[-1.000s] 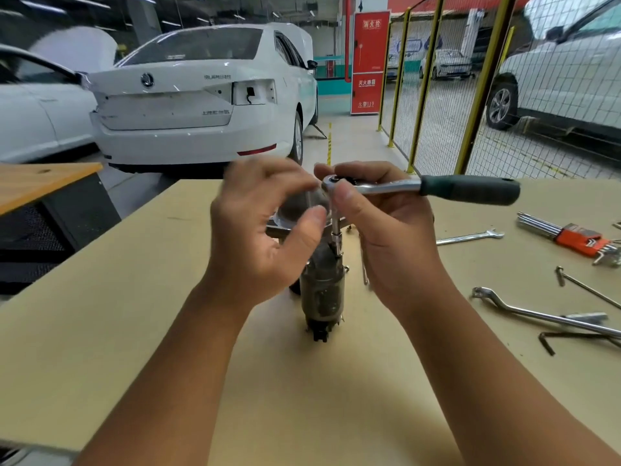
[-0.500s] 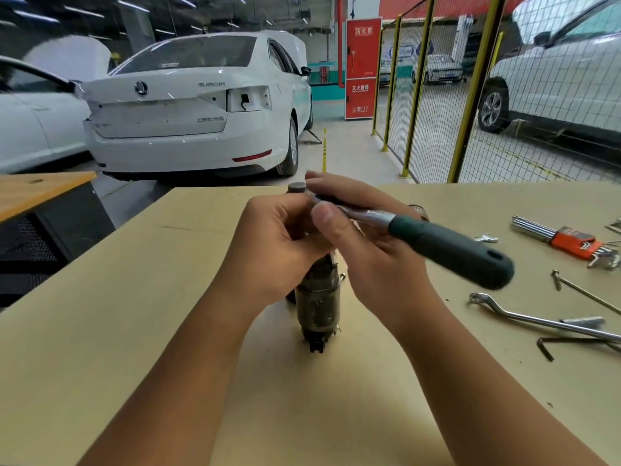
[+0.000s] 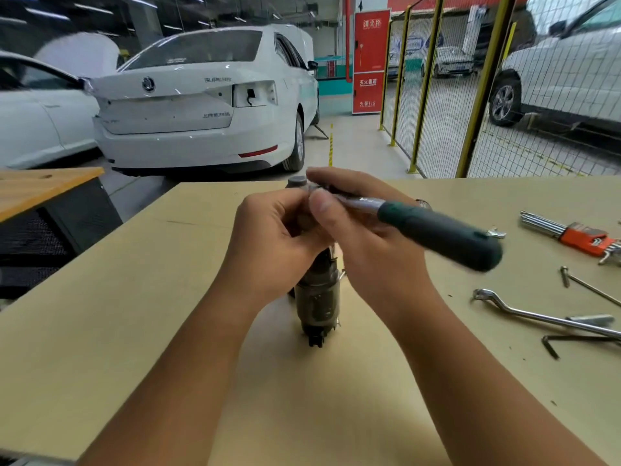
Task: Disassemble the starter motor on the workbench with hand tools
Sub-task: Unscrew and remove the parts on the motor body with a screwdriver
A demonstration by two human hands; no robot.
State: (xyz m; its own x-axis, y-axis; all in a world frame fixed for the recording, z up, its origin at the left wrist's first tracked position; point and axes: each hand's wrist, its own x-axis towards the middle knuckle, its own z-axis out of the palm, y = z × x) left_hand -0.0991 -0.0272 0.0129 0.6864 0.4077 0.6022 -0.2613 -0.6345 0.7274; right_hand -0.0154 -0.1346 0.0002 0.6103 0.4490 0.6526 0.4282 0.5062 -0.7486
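A dark, greasy starter motor (image 3: 317, 297) stands upright in the middle of the tan workbench (image 3: 168, 297). My left hand (image 3: 272, 243) grips its upper part from the left, hiding most of the top end. My right hand (image 3: 366, 237) pinches the metal head end of a ratchet wrench (image 3: 437, 230) at the motor's top. Its dark green handle points right and toward me, free of my palm. The socket and the fastener are hidden behind my fingers.
On the bench to the right lie an orange-holdered hex key set (image 3: 578, 235), an offset ring spanner (image 3: 537, 314), a loose black hex key (image 3: 557, 341), a T-bar (image 3: 584, 284) and a small open spanner (image 3: 495, 233). White cars and a yellow mesh fence stand beyond the bench.
The ratchet handle has swung from pointing right to angling down toward me. My left hand has closed more tightly on the motor top. The camera view has tilted slightly.
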